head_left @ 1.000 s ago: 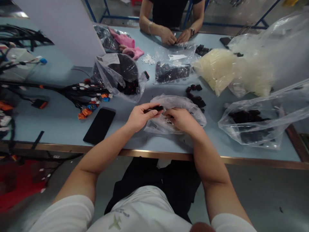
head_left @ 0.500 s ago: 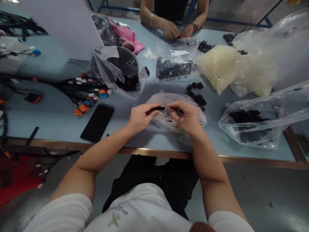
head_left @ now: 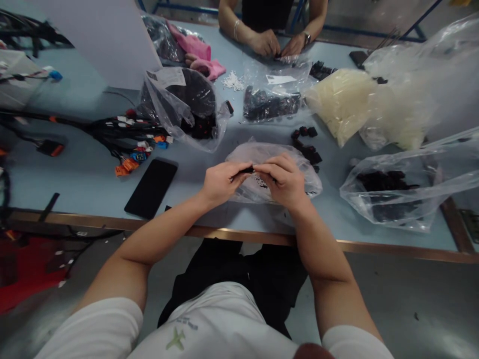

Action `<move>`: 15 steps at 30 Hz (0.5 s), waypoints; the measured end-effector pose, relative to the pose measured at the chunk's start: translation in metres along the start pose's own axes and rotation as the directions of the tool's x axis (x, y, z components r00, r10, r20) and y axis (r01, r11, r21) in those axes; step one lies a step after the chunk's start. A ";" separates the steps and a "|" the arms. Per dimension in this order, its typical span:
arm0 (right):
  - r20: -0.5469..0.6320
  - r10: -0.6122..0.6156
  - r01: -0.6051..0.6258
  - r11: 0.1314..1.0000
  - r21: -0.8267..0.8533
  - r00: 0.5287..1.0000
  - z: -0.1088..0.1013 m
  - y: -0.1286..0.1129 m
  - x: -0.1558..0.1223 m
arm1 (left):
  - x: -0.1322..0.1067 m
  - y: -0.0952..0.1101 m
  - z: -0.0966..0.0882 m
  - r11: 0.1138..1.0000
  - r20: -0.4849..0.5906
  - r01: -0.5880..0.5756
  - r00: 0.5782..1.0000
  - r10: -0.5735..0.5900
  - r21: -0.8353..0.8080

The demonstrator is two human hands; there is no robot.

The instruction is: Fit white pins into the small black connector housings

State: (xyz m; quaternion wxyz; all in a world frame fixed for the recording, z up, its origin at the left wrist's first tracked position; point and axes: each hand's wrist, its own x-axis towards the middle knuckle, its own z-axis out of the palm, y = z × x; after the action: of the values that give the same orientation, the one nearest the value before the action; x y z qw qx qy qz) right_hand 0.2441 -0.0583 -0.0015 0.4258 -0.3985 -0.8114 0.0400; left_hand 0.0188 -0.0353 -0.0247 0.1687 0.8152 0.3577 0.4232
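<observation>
My left hand (head_left: 220, 182) is closed on a slim black plastic connector (head_left: 245, 170), whose tip shows between thumb and forefinger. Pinched fingers of my right hand (head_left: 285, 178) meet the connector's right end; whatever small piece they hold is hidden. Both hands are above a clear plastic bag (head_left: 239, 152) lying on the table. Small white plugs (head_left: 261, 182) show in it below my fingers. Behind the bag, to the right, lie several black connectors (head_left: 307, 152).
Left are a black phone (head_left: 151, 188) and a wire harness (head_left: 108, 133) with coloured connectors. Bags of black parts (head_left: 204, 112) and pale parts (head_left: 342, 102) stand behind. Another bag (head_left: 389, 202) lies right. Across the table, a co-worker's hands (head_left: 279, 44) handle a small dark piece.
My right hand has moved left and closed up against the end of the black connector. The gap between my two hands is gone. The view has shifted slightly.
</observation>
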 end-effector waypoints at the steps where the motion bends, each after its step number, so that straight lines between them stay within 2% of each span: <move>1: 0.003 -0.006 0.006 1.000 -0.008 1.000 0.001 0.000 0.000 | 0.000 0.000 0.000 1.000 -0.001 -0.007 1.000 0.007 0.003; 5: 0.020 0.018 -0.017 0.999 -0.040 1.000 0.003 0.001 -0.002 | 0.000 0.001 0.001 0.998 -0.034 -0.066 0.997 0.066 0.005; 10: -0.048 -0.083 0.080 0.995 -0.064 0.995 0.004 0.000 -0.003 | -0.001 0.000 0.002 0.995 -0.037 -0.083 0.996 0.085 0.049; 15: -0.015 -0.027 0.025 0.994 -0.108 1.000 0.004 -0.002 -0.002 | -0.003 -0.001 0.003 0.996 -0.027 -0.066 0.997 0.068 0.057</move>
State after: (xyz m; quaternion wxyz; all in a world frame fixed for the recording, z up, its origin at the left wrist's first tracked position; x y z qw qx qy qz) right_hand 0.2408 -0.0596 -0.0049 0.4110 -0.4105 -0.8139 -0.0126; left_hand 0.0192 -0.0363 -0.0287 0.1262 0.8250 0.3444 0.4300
